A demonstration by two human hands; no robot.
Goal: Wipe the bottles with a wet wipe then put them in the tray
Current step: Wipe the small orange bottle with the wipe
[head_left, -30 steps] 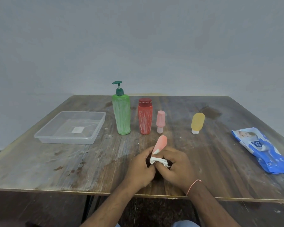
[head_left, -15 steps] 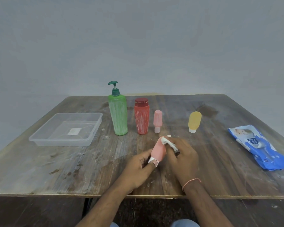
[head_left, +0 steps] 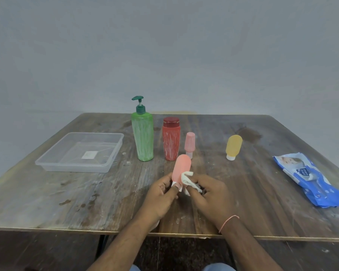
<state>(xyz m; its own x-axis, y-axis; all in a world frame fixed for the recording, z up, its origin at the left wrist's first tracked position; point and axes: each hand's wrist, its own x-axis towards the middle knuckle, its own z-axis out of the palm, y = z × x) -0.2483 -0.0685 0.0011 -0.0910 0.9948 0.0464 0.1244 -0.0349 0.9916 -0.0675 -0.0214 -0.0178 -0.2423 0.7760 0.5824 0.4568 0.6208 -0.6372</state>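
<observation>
Hands low in the middle of the view, over the near part of the wooden worktop (head_left: 70, 202). Left hand (head_left: 160, 194) closed around the white cap end of a salmon-pink bottle (head_left: 181, 168), bottle held with rounded end up and tilted a little to the left. Right hand (head_left: 209, 194) pinching a crumpled white wet wipe (head_left: 187, 179), pressed against the lower right side of this bottle. Thin pink string around the right wrist. Behind the hands, in a row from left to right and all standing: tall green pump bottle (head_left: 142, 136), red bottle (head_left: 171, 138) with dark red cap, small pale pink bottle (head_left: 189, 143) on its cap, then well apart a yellow bottle (head_left: 233, 146) also on its white cap. Whitish streaks on the green and red ones. Clear plastic tray (head_left: 47, 165) on the left side of the worktop, holding no bottles, with a small white label on the bottom. Blue wipe packet (head_left: 311, 180) lying flat near the right edge.
</observation>
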